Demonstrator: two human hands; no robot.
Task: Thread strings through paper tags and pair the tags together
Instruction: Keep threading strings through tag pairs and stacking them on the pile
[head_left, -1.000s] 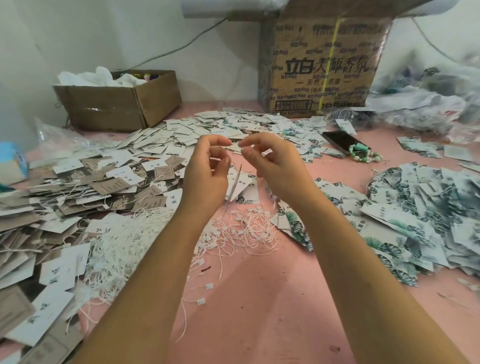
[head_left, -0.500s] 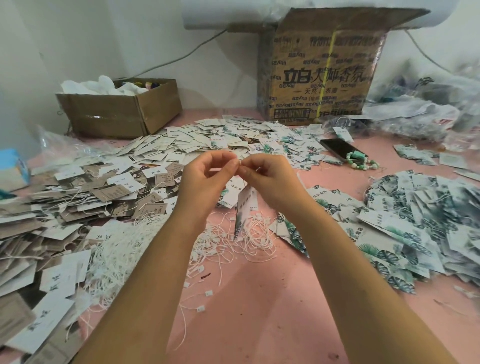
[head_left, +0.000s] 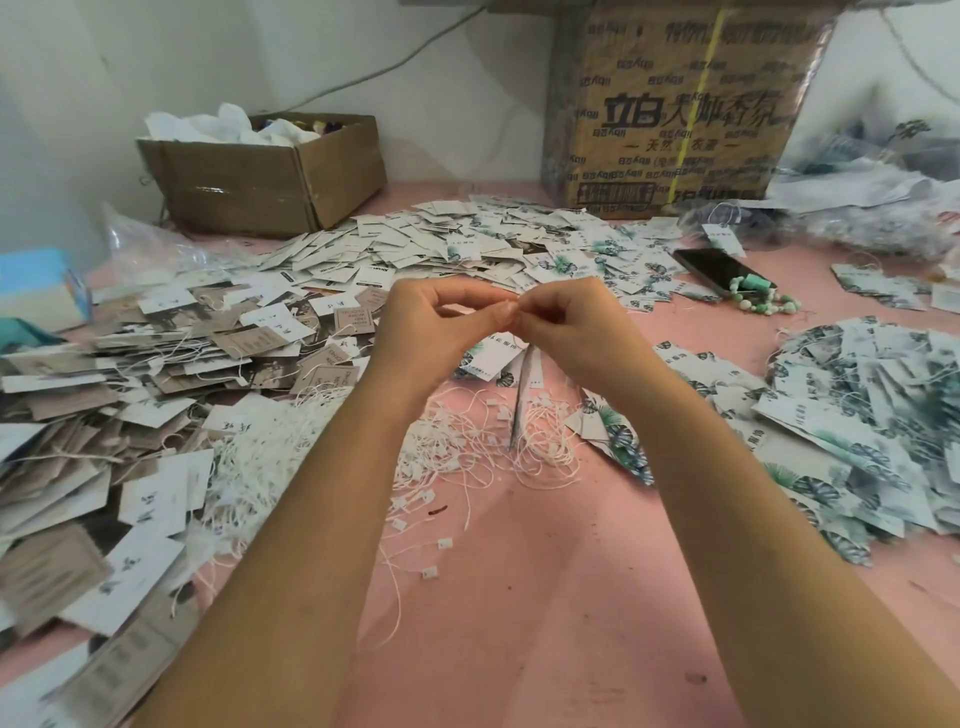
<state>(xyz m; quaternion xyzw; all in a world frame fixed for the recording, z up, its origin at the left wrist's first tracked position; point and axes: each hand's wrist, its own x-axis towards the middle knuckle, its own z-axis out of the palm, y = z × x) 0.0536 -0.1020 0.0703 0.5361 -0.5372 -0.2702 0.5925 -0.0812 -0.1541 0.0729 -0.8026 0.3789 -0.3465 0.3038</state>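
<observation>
My left hand (head_left: 434, 332) and my right hand (head_left: 571, 327) meet fingertip to fingertip above the pink table (head_left: 545, 597), pinching a string between them. A pair of paper tags (head_left: 522, 395) hangs edge-on from the string just below my right hand. Under the hands lies a tangle of white strings (head_left: 467, 441) with small plastic clasps. Loose brown and white tags (head_left: 156, 364) are heaped on the left. Leaf-printed strung tags (head_left: 872, 415) are piled on the right.
A small open cardboard box (head_left: 270, 171) stands at the back left and a large printed carton (head_left: 675, 109) at the back centre. A black phone (head_left: 719, 270) and a bead bracelet (head_left: 763, 304) lie at the right. A blue box (head_left: 36, 291) sits at the left edge.
My hands have come together from slightly apart and dropped lower. The tags now dangle from the string below my right hand.
</observation>
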